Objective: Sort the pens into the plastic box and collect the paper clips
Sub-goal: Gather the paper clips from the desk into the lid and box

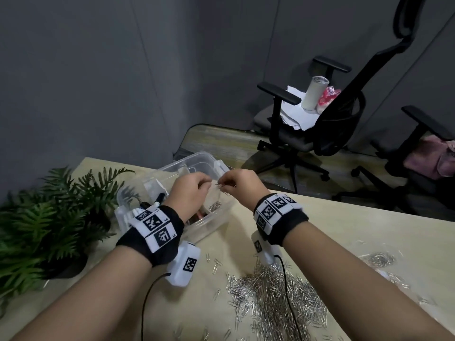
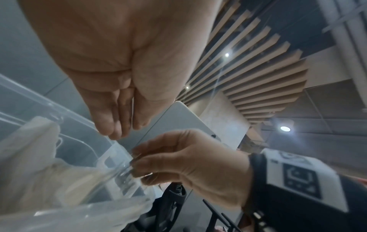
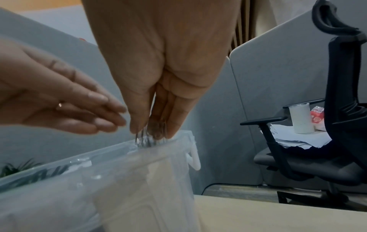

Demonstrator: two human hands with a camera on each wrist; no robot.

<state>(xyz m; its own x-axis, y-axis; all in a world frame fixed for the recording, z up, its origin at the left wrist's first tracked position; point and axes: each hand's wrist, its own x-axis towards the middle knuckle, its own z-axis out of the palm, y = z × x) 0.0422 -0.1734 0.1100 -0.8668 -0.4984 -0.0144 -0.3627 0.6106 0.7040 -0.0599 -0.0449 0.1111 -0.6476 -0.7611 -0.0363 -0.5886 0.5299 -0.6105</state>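
The tabletop [image 1: 344, 230] carries one clear plastic box [image 1: 214, 217] toward its far left edge, tilted, with one fern-like potted plant [image 1: 49, 217] beside it on the left. Two black office chairs stand beyond the tabletop; the nearer chair [image 1: 320, 124] holds one white tumbler [image 1: 314, 93] on a stack of papers. Paper clips [image 1: 275, 296] lie in one large loose heap on the near tabletop, too many to count, with a smaller patch further right and a few inside the box. Dark pens [image 1: 160, 196] show in the box's left part; their number cannot be told. Both hands hover over the box. The right hand [image 1: 240, 187] pinches a small bunch of clips [image 3: 148, 138] in its fingers [image 3: 139, 119] just above the box rim. The left hand [image 1: 189, 193] sits close beside it, its fingers [image 3: 103, 108] fairly straight and holding nothing visible.
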